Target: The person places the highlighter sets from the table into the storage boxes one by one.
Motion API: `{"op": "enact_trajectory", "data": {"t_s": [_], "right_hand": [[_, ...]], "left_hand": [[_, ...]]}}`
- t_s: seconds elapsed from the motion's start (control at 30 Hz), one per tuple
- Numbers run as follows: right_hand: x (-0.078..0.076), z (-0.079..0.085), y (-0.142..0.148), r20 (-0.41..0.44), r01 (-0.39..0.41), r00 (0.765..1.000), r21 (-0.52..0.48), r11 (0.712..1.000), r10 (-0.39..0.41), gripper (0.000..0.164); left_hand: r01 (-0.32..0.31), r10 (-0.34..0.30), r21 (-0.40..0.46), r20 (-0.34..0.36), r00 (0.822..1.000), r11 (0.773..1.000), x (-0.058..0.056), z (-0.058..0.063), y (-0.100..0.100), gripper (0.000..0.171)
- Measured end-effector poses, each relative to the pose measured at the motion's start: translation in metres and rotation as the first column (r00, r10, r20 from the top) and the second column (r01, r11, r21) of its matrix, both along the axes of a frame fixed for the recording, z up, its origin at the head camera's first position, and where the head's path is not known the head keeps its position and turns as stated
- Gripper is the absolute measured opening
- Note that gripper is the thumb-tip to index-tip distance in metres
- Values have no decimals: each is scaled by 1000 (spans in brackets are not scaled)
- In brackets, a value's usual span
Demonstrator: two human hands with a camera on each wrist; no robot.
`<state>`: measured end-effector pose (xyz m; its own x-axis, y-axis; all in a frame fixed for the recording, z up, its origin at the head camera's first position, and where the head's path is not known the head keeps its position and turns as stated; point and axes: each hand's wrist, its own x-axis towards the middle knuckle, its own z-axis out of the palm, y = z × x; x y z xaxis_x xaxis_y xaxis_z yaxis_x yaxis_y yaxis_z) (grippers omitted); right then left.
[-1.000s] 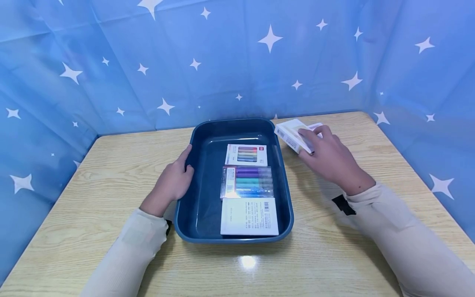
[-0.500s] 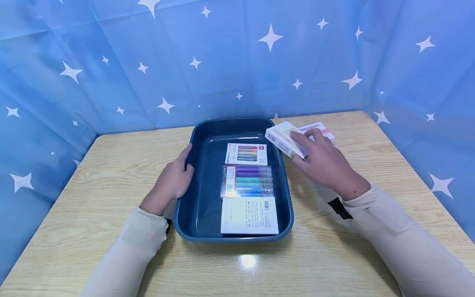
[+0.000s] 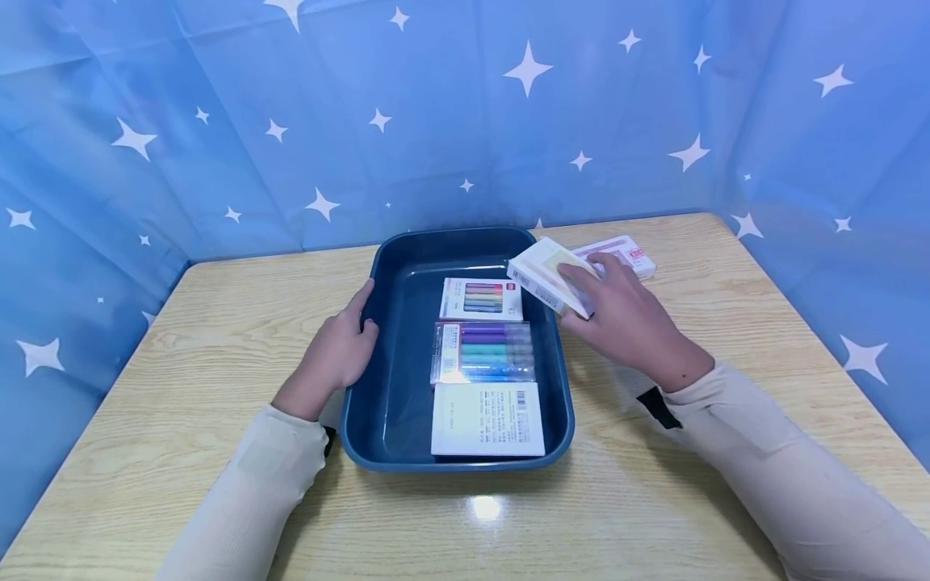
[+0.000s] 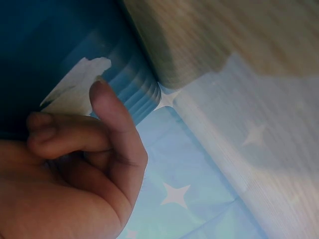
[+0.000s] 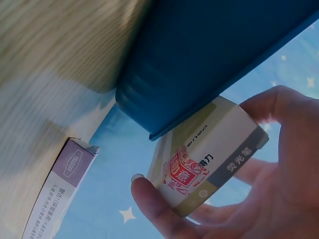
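My left hand point(image 3: 334, 351) holds the left side of a dark blue plastic tray point(image 3: 458, 466), thumb at the rim. Seen from the left wrist, its fingers bend against the outer wall beside a torn white label point(image 4: 77, 89). My right hand point(image 3: 617, 311) grips a small white and yellow-green highlighter box point(image 3: 541, 274) between thumb and fingers. That box is tilted and overlaps the tray's right rim in the head view. A column inside the tray has a windowed pen box point(image 3: 482, 298), a clear pack of purple, teal and blue pens point(image 3: 487, 353) and a white box point(image 3: 488, 420).
Behind my right hand, a white and purple box point(image 3: 632, 255) lies on the wooden table point(image 3: 203, 355), partly hidden in the head view. A blue curtain with white stars point(image 3: 436, 105) stands along the table's back and sides.
My right hand has moved left with the highlighter box, from beside the tray to over its right rim. More of the white and purple box shows. The left hand stays in place.
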<state>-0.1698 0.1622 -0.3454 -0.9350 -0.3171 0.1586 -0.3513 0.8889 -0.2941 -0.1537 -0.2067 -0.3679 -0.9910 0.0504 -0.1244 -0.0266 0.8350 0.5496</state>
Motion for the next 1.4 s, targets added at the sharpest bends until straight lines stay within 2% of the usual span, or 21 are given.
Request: {"op": "enact_trajectory", "data": {"t_s": [0.17, 0.37, 0.67, 1.03, 1.4], "right_hand": [[-1, -1, -1, 25, -7, 1000, 10, 1000, 7, 63], [-3, -3, -1, 10, -30, 1000, -5, 1000, 30, 58], [-3, -5, -2, 4, -37, 999, -13, 999, 37, 61], [-1, -3, -1, -10, -70, 997, 42, 997, 71, 62], [0, -5, -1, -43, -97, 994, 46, 994, 99, 60]], "left_hand": [[0, 0, -1, -3, 1000, 1000, 0, -1, 0, 62], [-2, 2, -6, 0, 1000, 1000, 0, -1, -1, 62], [1, -1, -10, -9, 1000, 1000, 0, -1, -1, 62], [5, -5, -18, -11, 1000, 1000, 0, 0, -1, 62], [0, 0, -12, -4, 1000, 1000, 0, 0, 0, 62]]}}
